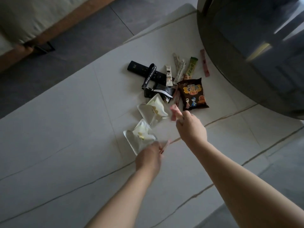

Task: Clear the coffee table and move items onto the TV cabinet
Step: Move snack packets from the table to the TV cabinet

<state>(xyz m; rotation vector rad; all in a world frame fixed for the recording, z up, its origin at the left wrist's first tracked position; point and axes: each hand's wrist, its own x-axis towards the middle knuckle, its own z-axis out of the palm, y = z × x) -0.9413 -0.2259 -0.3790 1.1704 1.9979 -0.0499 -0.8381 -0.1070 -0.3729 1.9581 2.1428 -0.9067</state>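
Observation:
A pile of small items lies on the white marble coffee table (pixel 65 129). My left hand (pixel 148 159) grips a white snack packet (pixel 139 137) together with a thin pink stick (pixel 165 146). My right hand (pixel 190 127) holds a pink snack stick (pixel 174 111) just above the pile. A second white packet (pixel 154 109), a brown snack bag (pixel 193 94), a black remote (pixel 146 71), a black lanyard (pixel 149 74), a black sachet (pixel 162 92) and several thin sachets (pixel 179 69) lie on the table.
A large dark round table top (pixel 246 46) overlaps the white table at the upper right. A sofa with a wooden base (pixel 41 30) stands at the upper left beyond a strip of grey floor (pixel 82 38).

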